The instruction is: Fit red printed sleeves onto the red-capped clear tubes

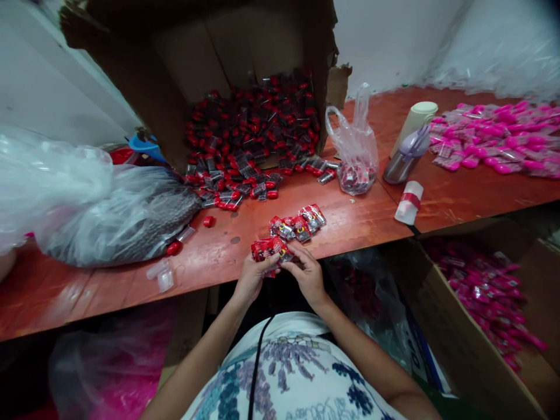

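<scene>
At the table's front edge, my left hand (254, 277) is closed round a stack of small red printed packets (264, 249). My right hand (308, 276) pinches the near right end of the same stack between thumb and fingers. More red and dark packets (301, 228) lie in a loose row on the table just beyond my hands. Print on the packets is too small to read.
A tipped cardboard box (192, 64) spills clear tubes with red caps (258, 128) onto the red table (371, 224). A stuffed plastic sack (118, 216) lies left. A knotted bag (356, 151), a bottle (405, 157) and pink items (503, 137) stand right. A carton (472, 315) sits below.
</scene>
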The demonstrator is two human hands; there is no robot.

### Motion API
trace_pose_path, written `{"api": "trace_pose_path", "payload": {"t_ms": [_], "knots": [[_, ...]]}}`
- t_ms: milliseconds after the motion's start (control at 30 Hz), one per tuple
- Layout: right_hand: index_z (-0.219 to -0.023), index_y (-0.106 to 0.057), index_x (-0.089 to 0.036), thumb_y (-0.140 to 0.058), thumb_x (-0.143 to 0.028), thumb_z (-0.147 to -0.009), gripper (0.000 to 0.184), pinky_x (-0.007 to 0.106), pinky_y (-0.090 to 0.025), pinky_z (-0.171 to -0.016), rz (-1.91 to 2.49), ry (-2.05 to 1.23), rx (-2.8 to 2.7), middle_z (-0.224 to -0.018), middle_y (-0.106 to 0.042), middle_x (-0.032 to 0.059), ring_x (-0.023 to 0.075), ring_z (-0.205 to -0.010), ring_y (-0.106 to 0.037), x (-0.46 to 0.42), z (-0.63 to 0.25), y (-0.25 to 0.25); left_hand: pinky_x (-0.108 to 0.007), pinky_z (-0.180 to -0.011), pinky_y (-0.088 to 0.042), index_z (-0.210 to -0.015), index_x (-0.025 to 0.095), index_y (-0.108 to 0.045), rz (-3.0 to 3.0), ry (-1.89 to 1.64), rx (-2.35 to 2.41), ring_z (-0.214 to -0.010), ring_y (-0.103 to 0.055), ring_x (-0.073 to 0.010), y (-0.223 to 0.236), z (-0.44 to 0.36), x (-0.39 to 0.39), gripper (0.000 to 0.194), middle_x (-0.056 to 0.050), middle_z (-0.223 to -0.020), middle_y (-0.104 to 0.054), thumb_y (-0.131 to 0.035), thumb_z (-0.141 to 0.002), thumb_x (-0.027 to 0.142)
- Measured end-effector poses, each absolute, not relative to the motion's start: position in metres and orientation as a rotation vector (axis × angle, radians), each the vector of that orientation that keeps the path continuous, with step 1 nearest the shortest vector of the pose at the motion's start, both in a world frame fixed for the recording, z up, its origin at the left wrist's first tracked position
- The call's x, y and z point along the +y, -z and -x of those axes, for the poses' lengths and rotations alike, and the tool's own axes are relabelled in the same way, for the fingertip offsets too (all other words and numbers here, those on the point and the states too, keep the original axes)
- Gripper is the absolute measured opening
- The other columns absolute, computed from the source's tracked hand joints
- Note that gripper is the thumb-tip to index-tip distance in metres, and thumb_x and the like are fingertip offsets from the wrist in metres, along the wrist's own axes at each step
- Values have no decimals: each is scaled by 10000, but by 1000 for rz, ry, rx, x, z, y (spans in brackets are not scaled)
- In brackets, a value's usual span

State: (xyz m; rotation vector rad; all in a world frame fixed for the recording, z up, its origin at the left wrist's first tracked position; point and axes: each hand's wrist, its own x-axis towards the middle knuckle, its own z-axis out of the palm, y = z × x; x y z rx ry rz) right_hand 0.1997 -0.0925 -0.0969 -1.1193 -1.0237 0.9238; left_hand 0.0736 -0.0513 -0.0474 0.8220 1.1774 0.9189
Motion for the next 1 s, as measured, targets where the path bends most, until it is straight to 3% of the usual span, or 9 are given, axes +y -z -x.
{"api": "trace_pose_path", "payload": {"t_ms": [133, 267, 400, 500, 633, 767, 1000], "knots": [[-1159, -618, -274, -656, -329, -792, 373, 334, -526, -853, 1150, -839, -1168, -1154, -590, 60, 203, -1022, -594, -84, -215, 93, -233, -540, -536, -928, 127, -623, -850, -927, 1222, -621, -660, -154, 46, -62, -45, 421, -52, -797, -695, -815, -579, 263], [-1172, -616, -275, -701, -445, -732, 480, 455, -350, -1044, 1402, -456, -1364, -1277, -484, 101, 271, -1210, -439, -44, -261, 84, -228, -475, -521, -974, 131, -606, -871, -913, 1312, -582, -663, -166, 49, -45, -22, 507, -67, -808, -703, -838, -536, 238], [-1241, -570, -286, -670, -590, -688, 638, 558, -232, -1055, 1629, -368, -1580, -1334, -457, 119, 330, -1259, -365, 2, -284, 77, -248, -469, -532, -1034, 154, -595, -874, -830, 1264, -566, -661, -172, 52, -41, 8, 611, -73, -832, -710, -853, -479, 144], [-1256, -556, -324, -636, -671, -662, 693, 545, -251, -1026, 1682, -419, -1792, -1271, -516, 104, 325, -1206, -406, 17, -275, 73, -265, -485, -541, -999, 143, -613, -871, -660, 1208, -568, -665, -187, 51, -47, 28, 585, -80, -792, -710, -848, -464, 105], [-1168, -626, -336, -604, -716, -654, 639, 448, -318, -986, 1685, -465, -1928, -1179, -554, 73, 286, -1123, -443, 15, -279, 68, -268, -500, -546, -953, 124, -644, -966, -481, 1154, -584, -667, -192, 51, -63, 46, 518, -86, -772, -711, -846, -476, 122], [-1165, -627, -340, -625, -706, -642, 638, 428, -327, -981, 1695, -494, -1949, -1224, -534, 43, 281, -1148, -424, -10, -329, 68, -274, -515, -548, -897, 117, -669, -1031, -330, 1120, -570, -660, -190, 56, -105, 40, 464, -79, -736, -709, -846, -468, 127], [-1186, -618, -320, -696, -593, -660, 597, 480, -252, -1067, 1794, -434, -1739, -1339, -483, 37, 297, -1290, -323, -125, -427, 79, -250, -506, -511, -1137, 166, -631, -1068, -257, 847, -576, -643, -173, 66, -217, -24, 715, -49, -829, -714, -837, -453, 135]]}}
